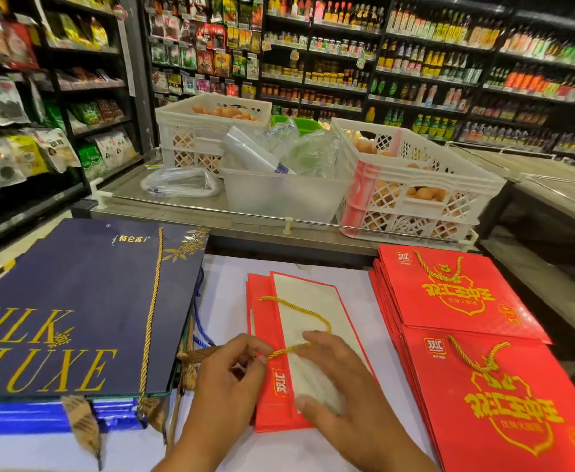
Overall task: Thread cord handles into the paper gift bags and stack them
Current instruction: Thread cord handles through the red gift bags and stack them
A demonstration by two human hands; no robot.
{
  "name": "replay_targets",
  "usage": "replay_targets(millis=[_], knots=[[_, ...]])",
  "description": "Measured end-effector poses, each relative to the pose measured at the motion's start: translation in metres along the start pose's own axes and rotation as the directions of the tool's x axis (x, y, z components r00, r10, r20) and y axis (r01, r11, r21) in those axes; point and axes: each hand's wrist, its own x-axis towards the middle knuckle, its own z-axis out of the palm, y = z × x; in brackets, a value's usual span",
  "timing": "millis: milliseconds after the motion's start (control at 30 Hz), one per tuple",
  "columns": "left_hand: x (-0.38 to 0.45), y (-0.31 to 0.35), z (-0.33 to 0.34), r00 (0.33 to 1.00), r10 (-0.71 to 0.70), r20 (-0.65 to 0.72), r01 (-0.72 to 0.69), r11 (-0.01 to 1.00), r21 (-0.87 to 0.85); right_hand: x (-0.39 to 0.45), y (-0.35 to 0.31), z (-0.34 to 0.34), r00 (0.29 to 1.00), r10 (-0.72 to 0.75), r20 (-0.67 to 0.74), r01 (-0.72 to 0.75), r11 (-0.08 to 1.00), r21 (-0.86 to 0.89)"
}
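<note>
— On the desk (231, 287), why does the red bag (272, 335) lie flat?
— So the right hand (344, 396), fingers spread, pins it while the left hand (231, 379) pinches the gold cord (299, 310) for threading.

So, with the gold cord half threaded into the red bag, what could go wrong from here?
1. The left hand pinches only the tip of the gold cord; it may slip and pull back out.
2. The right hand presses flat on the red bag; a hard pull could perhaps tear the paper at the hole.
3. The red stack lies close on the right, so a sliding bag might knock it askew.
</note>
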Motion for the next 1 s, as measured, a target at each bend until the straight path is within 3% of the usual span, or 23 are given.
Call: replay_targets(millis=[67,133,267,400,533,667,833,933,1000], knots=[[-0.001,0.002,0.001,1.000,-0.030,-0.009,0.029,0.998,-0.054,-0.021,0.006,-0.005,0.992,0.012,0.126,-0.007,0.999,-0.045],[-0.003,0.006,0.004,0.999,-0.050,-0.004,0.050,0.994,-0.093,-0.037,0.017,-0.005,0.990,-0.031,0.141,0.050,0.990,-0.134],[-0.006,0.019,0.009,1.000,-0.015,-0.017,0.014,0.997,-0.072,-0.053,0.029,-0.006,0.995,-0.046,-0.088,0.024,0.970,-0.241],[-0.007,0.054,0.013,0.989,0.149,0.010,-0.149,0.988,0.032,-0.058,0.020,-0.014,0.955,-0.092,-0.282,0.046,0.985,-0.168],[-0.013,0.096,0.012,0.901,0.418,0.113,-0.433,0.868,0.243,-0.060,0.011,-0.022,0.893,-0.052,-0.448,0.008,0.995,-0.098],[-0.015,0.119,0.009,0.814,0.558,0.159,-0.577,0.749,0.325,-0.061,-0.003,-0.036,0.813,0.064,-0.579,-0.061,0.998,0.024],[-0.009,0.117,0.003,0.855,0.517,-0.045,-0.495,0.838,0.228,-0.069,-0.020,-0.052,0.724,0.331,-0.605,-0.107,0.920,0.376],[-0.004,0.100,0.000,0.948,0.304,-0.093,-0.291,0.948,0.131,-0.077,-0.020,-0.057,0.699,0.490,-0.520,-0.046,0.757,0.651],[-0.004,0.087,-0.003,0.988,0.149,-0.039,-0.144,0.984,0.107,-0.082,-0.023,-0.062,0.698,0.528,-0.483,-0.049,0.708,0.704]])
